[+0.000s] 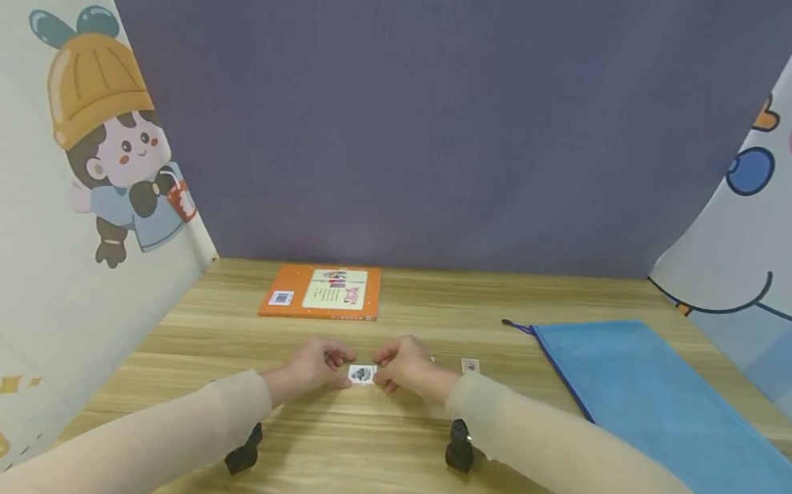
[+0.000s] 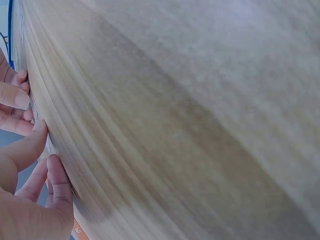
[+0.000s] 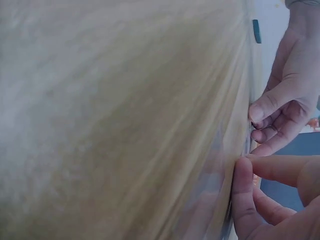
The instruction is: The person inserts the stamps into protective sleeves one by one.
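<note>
A small white card (image 1: 362, 374) with a dark picture lies on the wooden table (image 1: 356, 484), and both hands meet at it. My left hand (image 1: 338, 372) pinches its left edge with curled fingers. My right hand (image 1: 386, 374) pinches its right edge. In the left wrist view my left hand (image 2: 42, 150) sits low on the tabletop, with the right hand's fingers (image 2: 15, 97) facing it. In the right wrist view my right hand (image 3: 247, 162) is at the table surface, and the left hand's fingers (image 3: 262, 112) are opposite. The card is hardly visible in either wrist view.
A second small card (image 1: 470, 365) lies just right of my right hand. An orange book (image 1: 322, 291) lies flat at the back. A blue zip pouch (image 1: 661, 412) covers the right side. Cartoon-printed curtains (image 1: 47, 186) close in both sides.
</note>
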The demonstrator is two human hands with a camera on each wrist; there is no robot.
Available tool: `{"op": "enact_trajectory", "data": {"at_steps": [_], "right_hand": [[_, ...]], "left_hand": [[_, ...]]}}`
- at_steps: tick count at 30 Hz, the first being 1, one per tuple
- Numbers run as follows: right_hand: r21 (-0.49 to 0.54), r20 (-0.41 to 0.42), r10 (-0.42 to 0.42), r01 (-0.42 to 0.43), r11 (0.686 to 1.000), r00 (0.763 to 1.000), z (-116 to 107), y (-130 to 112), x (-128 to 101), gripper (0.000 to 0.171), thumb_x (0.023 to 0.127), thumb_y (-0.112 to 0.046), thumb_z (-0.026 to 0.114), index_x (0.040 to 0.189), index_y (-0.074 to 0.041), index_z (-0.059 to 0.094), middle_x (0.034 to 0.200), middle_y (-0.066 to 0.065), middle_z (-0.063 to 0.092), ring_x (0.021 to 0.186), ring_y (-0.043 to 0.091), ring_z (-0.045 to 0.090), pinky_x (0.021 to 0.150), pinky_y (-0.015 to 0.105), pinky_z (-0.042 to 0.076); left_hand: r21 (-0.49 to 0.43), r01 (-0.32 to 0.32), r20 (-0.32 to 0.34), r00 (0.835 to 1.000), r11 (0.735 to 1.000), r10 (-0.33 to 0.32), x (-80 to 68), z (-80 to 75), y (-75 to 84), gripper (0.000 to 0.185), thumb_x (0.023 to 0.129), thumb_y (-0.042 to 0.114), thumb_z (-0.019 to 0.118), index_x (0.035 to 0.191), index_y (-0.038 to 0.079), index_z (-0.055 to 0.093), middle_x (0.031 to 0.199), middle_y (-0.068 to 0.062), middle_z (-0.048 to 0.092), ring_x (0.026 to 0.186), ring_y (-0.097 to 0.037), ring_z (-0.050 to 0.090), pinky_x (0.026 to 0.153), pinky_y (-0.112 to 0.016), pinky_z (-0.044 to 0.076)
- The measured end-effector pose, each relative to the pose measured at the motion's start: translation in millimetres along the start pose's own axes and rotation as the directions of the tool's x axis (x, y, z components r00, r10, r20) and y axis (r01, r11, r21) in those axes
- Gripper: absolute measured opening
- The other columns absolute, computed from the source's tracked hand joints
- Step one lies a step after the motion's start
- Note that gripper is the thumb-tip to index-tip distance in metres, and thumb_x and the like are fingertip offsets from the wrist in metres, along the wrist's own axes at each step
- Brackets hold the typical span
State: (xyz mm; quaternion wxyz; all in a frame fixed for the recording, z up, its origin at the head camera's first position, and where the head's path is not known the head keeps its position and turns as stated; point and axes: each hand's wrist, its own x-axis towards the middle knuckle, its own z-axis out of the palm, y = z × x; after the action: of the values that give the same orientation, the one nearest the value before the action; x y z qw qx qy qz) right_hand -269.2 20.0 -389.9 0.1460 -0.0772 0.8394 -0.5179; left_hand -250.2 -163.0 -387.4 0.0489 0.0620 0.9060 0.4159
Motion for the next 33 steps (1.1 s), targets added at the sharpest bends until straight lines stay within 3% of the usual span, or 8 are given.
{"op": "enact_trajectory", "data": {"at_steps": [5, 11, 19, 26, 33], "right_hand": [[0.084, -0.011, -0.005, 0.006, 0.996, 1.0, -8, 3, 2, 0.036, 0.072, 0.013, 0.07, 0.107, 0.008, 0.066, 0.089, 0.013, 0.064, 0.059, 0.015, 0.062, 0.058, 0.027, 0.061], [0.099, -0.051, -0.002, 0.007, 0.995, 0.999, -30, 1, 1, 0.034, 0.077, 0.01, 0.07, 0.11, 0.007, 0.066, 0.087, 0.01, 0.063, 0.063, 0.017, 0.062, 0.061, 0.029, 0.061], [0.046, -0.063, -0.021, 0.024, 0.999, 0.998, -51, 7, 1, 0.035, 0.081, 0.006, 0.068, 0.116, 0.005, 0.064, 0.092, 0.012, 0.064, 0.069, 0.016, 0.062, 0.062, 0.028, 0.059], [-0.025, -0.089, -0.02, 0.018, 1.0, 0.996, -63, 15, 1, 0.037, 0.079, 0.003, 0.072, 0.115, 0.002, 0.065, 0.095, 0.01, 0.066, 0.07, 0.015, 0.06, 0.062, 0.026, 0.056], [-0.073, -0.08, -0.029, 0.023, 0.997, 0.996, -71, 20, 0, 0.043, 0.075, 0.002, 0.077, 0.116, 0.002, 0.064, 0.103, 0.014, 0.067, 0.076, 0.018, 0.062, 0.067, 0.029, 0.059]], "left_hand": [[-0.044, 0.048, 0.008, 0.999, 0.998, -0.048, -0.4, -1.0, 1.4, 0.042, 0.068, 0.001, 0.083, 0.108, 0.002, 0.07, 0.094, -0.008, 0.065, 0.082, -0.017, 0.057, 0.071, -0.026, 0.053], [-0.135, 0.085, 0.006, 0.996, 0.987, -0.085, 1.8, -1.1, 6.8, 0.043, 0.072, 0.002, 0.081, 0.113, 0.001, 0.067, 0.097, -0.011, 0.064, 0.083, -0.017, 0.057, 0.07, -0.025, 0.055], [-0.115, 0.021, -0.004, 1.0, 0.993, -0.021, 0.6, 5.7, 20.6, 0.045, 0.075, 0.012, 0.083, 0.116, 0.003, 0.067, 0.111, -0.015, 0.066, 0.097, -0.022, 0.063, 0.081, -0.033, 0.059], [-0.212, -0.02, 0.048, 0.998, 0.977, 0.03, -3.3, 22.3, 31.7, 0.048, 0.074, 0.004, 0.082, 0.117, -0.005, 0.063, 0.109, -0.022, 0.065, 0.091, -0.021, 0.064, 0.08, -0.031, 0.059], [-0.253, -0.01, 0.124, 0.991, 0.967, 0.043, -8.4, 41.9, 42.3, 0.048, 0.074, 0.004, 0.082, 0.117, -0.004, 0.062, 0.105, -0.017, 0.069, 0.084, -0.016, 0.066, 0.073, -0.03, 0.06]]}}
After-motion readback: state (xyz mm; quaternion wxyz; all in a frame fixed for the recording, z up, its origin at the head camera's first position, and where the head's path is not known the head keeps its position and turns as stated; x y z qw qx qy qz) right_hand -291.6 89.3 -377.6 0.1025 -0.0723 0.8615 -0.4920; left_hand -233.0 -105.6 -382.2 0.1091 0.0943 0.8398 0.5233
